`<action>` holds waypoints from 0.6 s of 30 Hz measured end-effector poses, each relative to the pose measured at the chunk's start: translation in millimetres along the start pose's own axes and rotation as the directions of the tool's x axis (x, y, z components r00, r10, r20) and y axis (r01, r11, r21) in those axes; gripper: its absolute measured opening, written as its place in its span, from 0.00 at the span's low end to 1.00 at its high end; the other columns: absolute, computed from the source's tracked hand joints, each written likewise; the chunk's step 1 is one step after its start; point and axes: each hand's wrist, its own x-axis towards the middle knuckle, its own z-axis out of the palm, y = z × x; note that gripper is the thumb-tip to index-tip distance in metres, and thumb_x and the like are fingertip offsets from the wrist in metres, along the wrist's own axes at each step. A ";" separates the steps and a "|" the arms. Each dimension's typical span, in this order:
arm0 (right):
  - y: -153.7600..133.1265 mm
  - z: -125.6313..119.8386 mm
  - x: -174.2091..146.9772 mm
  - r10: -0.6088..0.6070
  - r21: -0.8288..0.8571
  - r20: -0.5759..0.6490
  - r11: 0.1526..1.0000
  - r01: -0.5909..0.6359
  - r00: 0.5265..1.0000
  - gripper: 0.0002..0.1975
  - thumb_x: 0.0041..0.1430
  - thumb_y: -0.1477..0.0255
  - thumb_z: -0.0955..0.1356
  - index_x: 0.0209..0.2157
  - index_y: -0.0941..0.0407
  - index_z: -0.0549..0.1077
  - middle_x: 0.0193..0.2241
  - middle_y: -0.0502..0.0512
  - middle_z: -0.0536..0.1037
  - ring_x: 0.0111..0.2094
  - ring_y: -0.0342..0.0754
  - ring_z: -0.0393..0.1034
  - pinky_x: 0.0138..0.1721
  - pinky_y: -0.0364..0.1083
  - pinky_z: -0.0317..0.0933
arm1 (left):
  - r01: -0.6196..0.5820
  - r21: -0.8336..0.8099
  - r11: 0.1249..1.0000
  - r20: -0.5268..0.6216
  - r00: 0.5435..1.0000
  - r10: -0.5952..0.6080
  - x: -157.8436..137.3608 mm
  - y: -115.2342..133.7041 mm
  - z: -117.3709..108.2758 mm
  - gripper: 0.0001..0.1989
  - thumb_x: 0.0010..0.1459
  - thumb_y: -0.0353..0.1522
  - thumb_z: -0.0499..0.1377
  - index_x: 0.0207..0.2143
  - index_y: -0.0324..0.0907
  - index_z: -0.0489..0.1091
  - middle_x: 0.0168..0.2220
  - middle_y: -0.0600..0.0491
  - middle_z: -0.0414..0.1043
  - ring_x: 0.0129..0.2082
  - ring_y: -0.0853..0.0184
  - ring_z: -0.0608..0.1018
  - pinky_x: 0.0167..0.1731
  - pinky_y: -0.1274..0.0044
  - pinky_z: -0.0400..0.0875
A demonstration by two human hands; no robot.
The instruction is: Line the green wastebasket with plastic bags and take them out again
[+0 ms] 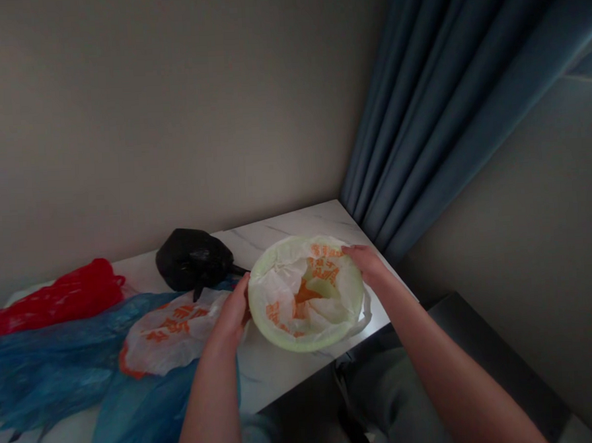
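Note:
A pale green round trash bin (302, 345) faces me with its opening. Lining it is a thin white plastic bag (284, 278) with orange print, its edge folded over the rim. On the bin's left side my left hand (237, 307) is pressed, its fingers mostly hidden behind the bin. My right hand (366, 263) grips the upper right rim over the bag's edge. A loose bit of the bag hangs out at the lower right. Both hands hold the bin above the white marbled table (265, 385).
Left of the bin lie a tied black plastic bag (191, 257), a red plastic bag (64, 296), blue plastic bags (50, 360) and a white bag with orange print (177, 330). A blue curtain (433, 102) hangs at the right, beside the wall (195, 108).

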 end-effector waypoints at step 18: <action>-1.2 0.5 -6.3 -0.615 -0.567 -0.108 0.683 0.460 0.781 0.04 0.50 0.71 0.67 0.24 0.55 0.68 0.22 0.50 0.71 0.25 0.46 0.60 0.29 0.45 0.51 | -0.068 -0.226 0.972 -0.050 0.997 0.058 -5.8 21.9 7.2 0.25 0.39 0.28 0.70 0.44 0.43 0.73 0.29 0.56 0.75 0.26 0.70 0.76 0.28 0.79 0.72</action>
